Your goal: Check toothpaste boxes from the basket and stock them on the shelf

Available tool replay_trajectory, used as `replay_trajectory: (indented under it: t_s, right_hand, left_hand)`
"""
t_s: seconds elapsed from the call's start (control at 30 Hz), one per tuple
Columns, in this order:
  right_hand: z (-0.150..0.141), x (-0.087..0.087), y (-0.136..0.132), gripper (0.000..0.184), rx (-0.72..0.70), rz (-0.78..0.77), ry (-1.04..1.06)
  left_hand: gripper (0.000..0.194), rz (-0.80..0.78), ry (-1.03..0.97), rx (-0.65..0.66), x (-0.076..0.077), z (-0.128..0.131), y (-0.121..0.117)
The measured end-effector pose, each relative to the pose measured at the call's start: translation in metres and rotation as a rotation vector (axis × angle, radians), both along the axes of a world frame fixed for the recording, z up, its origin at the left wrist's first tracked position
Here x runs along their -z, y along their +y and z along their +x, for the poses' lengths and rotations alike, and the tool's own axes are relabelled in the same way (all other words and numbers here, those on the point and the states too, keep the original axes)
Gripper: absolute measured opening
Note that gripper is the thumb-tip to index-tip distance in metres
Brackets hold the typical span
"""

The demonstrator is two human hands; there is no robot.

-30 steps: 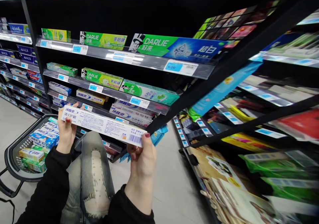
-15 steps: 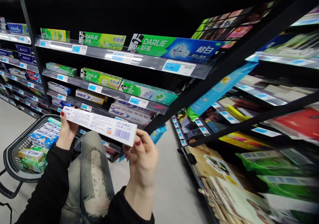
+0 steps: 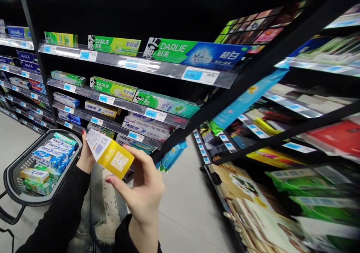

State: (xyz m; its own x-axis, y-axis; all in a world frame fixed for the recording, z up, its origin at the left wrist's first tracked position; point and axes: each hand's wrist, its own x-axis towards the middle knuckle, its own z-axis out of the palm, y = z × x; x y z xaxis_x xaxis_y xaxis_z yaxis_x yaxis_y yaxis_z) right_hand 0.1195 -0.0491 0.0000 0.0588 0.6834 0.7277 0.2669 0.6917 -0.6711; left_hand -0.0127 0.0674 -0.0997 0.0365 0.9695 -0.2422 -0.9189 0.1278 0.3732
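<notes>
A toothpaste box (image 3: pixel 111 151), white along its side with a yellow end, is tilted with that end towards me. A square printed code shows on the yellow end, and small print with a barcode runs along the white side. My left hand (image 3: pixel 86 157) is closed on the far part of the box; its fingers are partly hidden behind it. My right hand (image 3: pixel 143 185) is around the near end, forefinger at the right edge and thumb spread by the lower edge. A thumb contact is hard to make out.
A dark shopping basket (image 3: pixel 12 174) with several toothpaste boxes stands on the floor at left. Ahead, shelves (image 3: pixel 168 67) carry more toothpaste boxes and price tags. Blue packets (image 3: pixel 173 155) hang at the shelf's end. Another rack (image 3: pixel 253 144) with packaged goods rises at right.
The toothpaste box has turned from lying sideways across both hands to pointing its yellow end at me. My left hand has moved right and lower; my right hand has shifted left, thumb spread wider.
</notes>
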Motion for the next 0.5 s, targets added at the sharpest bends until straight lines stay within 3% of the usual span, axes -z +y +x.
replay_trajectory:
  t_s: [0.17, 0.3, 0.4, 0.5]
  right_hand:
    - [0.004, 0.004, 0.013, 0.039, 0.197, -0.003, 0.181]
    - [0.015, 0.013, 0.033, 0.044, 0.406, -0.192, 0.475]
    - [0.025, 0.026, 0.047, 0.053, 0.432, -0.417, 0.655]
    - [0.032, 0.036, 0.056, 0.06, 0.364, -0.566, 0.737]
  left_hand:
    - [0.061, -0.057, 0.128, -0.011, -0.014, -0.004, -0.002]
    - [0.058, -0.047, 0.44, -0.024, -0.027, -0.015, -0.004]
    - [0.044, -0.047, 0.62, -0.016, -0.034, -0.028, -0.006]
    - [0.034, -0.058, 0.682, -0.01, -0.037, -0.04, -0.008]
